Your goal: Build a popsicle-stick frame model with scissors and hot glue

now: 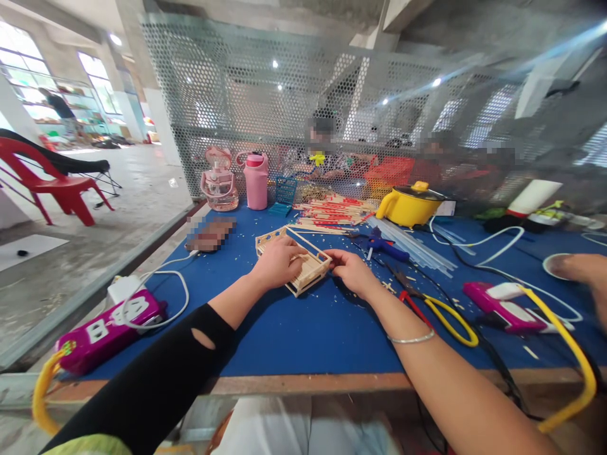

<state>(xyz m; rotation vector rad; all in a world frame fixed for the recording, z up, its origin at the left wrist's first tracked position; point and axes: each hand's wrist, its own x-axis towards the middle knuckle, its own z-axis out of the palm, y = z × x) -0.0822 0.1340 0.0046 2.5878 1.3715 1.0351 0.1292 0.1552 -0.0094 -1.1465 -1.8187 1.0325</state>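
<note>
A small frame built of wooden sticks [310, 268] lies on the blue table top [303, 328]. My left hand [277, 260] rests on top of the frame, fingers curled over its slats and pressing it down. My right hand [349, 268] touches the frame's right end, fingers pinched against its edge. A pile of loose wooden sticks with red tips [329, 213] lies just behind the frame.
A blue glue gun [382, 245] and clear glue sticks [417, 249] lie right of the frame. Pliers with red and yellow handles [439, 309], pink power strips [107, 332], a yellow pot [410, 203], a pink bottle [257, 180]. Another person's hand [581, 268] at far right.
</note>
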